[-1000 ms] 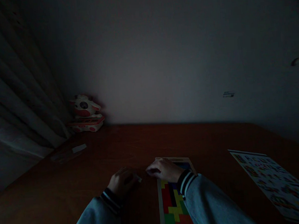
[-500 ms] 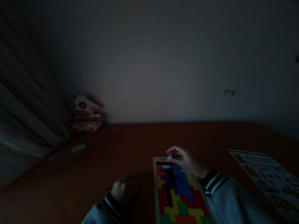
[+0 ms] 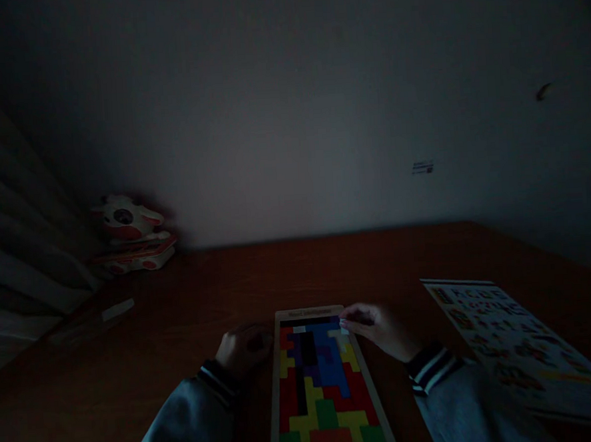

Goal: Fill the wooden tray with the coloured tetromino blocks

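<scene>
A wooden tray (image 3: pixel 275 409) of coloured block pieces lies in front of me, with dark gaps at its top edge and left of its middle. My right hand (image 3: pixel 377 326) is at the tray's top right corner, thumb and fingers pinched on a small white piece (image 3: pixel 344 326). Beneath that piece, a pale piece (image 3: pixel 340 341) lies in the tray. My left hand (image 3: pixel 244 349) rests on the table just left of the tray, its fingers curled and partly in shadow; whether it holds anything is too dark to tell.
A printed sheet (image 3: pixel 518 347) lies on the table (image 3: pixel 219 279) at the right. A cow-shaped toy (image 3: pixel 133 234) stands at the back left near a curtain (image 3: pixel 22 264). A pale strip (image 3: pixel 118 310) lies in front of the toy.
My right hand has moved with the white piece from the tray's top edge to its top right corner. The view has turned, and my left hand's fingers look more curled.
</scene>
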The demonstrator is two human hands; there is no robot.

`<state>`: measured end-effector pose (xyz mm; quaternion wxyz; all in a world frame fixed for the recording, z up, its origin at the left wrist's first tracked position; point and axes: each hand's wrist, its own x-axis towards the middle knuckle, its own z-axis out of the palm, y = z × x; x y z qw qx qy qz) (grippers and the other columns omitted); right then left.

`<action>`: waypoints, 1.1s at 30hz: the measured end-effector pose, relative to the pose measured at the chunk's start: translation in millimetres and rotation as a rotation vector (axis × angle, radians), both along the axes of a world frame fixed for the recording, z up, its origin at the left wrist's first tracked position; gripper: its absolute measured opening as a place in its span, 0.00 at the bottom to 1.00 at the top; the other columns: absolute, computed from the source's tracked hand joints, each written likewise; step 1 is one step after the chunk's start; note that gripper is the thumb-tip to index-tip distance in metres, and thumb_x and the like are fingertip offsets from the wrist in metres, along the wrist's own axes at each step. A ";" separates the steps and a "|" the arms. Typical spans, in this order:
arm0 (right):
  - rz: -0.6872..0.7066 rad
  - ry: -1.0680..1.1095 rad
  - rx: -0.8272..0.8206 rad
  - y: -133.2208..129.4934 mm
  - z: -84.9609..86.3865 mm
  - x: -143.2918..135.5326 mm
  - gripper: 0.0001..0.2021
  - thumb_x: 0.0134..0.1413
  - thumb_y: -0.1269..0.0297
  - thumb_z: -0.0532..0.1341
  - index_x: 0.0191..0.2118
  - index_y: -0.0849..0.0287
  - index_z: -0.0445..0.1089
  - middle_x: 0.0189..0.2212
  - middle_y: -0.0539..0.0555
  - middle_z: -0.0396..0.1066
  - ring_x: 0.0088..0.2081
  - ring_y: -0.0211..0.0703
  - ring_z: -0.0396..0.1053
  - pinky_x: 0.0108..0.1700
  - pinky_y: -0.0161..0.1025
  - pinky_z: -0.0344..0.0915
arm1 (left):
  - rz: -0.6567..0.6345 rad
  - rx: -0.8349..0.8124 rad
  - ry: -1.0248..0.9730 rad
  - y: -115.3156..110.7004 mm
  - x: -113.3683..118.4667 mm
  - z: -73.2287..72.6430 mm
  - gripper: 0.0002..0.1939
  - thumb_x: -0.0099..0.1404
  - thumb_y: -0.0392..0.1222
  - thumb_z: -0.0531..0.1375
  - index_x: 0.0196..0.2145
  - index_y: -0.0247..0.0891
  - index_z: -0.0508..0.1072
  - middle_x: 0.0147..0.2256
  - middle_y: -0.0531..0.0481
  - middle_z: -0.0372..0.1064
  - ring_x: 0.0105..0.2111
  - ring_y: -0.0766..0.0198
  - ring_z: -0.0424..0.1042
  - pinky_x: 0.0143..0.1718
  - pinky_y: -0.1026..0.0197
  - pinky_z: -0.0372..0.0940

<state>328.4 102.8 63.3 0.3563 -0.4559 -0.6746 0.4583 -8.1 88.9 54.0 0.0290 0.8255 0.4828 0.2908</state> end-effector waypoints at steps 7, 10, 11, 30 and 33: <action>-0.023 -0.023 0.022 -1.9 4.8 -3.4 0.12 0.53 0.54 0.63 0.37 0.58 0.75 0.35 0.54 0.77 0.39 0.45 0.74 0.43 0.41 0.68 | -0.027 -0.034 -0.020 13.8 2.4 3.2 0.09 0.60 0.43 0.59 0.37 0.44 0.78 0.39 0.51 0.77 0.39 0.60 0.76 0.43 0.59 0.71; -0.021 0.006 0.026 -2.0 3.9 -2.8 0.13 0.54 0.55 0.62 0.40 0.58 0.74 0.36 0.54 0.77 0.39 0.45 0.74 0.43 0.42 0.68 | -0.055 -0.041 -0.009 12.3 -0.3 6.2 0.10 0.61 0.44 0.59 0.39 0.45 0.78 0.40 0.51 0.77 0.40 0.60 0.76 0.43 0.59 0.72; -0.024 0.031 0.027 -2.3 4.1 -3.1 0.14 0.54 0.55 0.62 0.43 0.58 0.73 0.37 0.54 0.76 0.39 0.45 0.74 0.43 0.42 0.69 | -0.061 -0.047 0.000 11.8 -0.7 7.4 0.10 0.62 0.44 0.59 0.39 0.44 0.78 0.41 0.51 0.77 0.40 0.60 0.76 0.43 0.59 0.72; -0.153 -0.288 0.169 -10.2 1.7 -20.0 0.08 0.50 0.60 0.66 0.34 0.58 0.74 0.29 0.50 0.65 0.30 0.39 0.64 0.33 0.35 0.61 | -0.075 -0.010 0.064 13.6 -2.0 -4.2 0.12 0.66 0.46 0.55 0.41 0.44 0.77 0.42 0.50 0.77 0.41 0.59 0.75 0.44 0.58 0.71; -0.135 -0.260 0.130 -8.8 0.7 -19.2 0.11 0.50 0.60 0.66 0.39 0.58 0.72 0.26 0.47 0.64 0.28 0.39 0.62 0.32 0.34 0.61 | -0.081 -0.008 0.048 12.6 -0.1 -2.2 0.11 0.65 0.46 0.56 0.40 0.44 0.77 0.42 0.51 0.77 0.40 0.60 0.76 0.44 0.59 0.71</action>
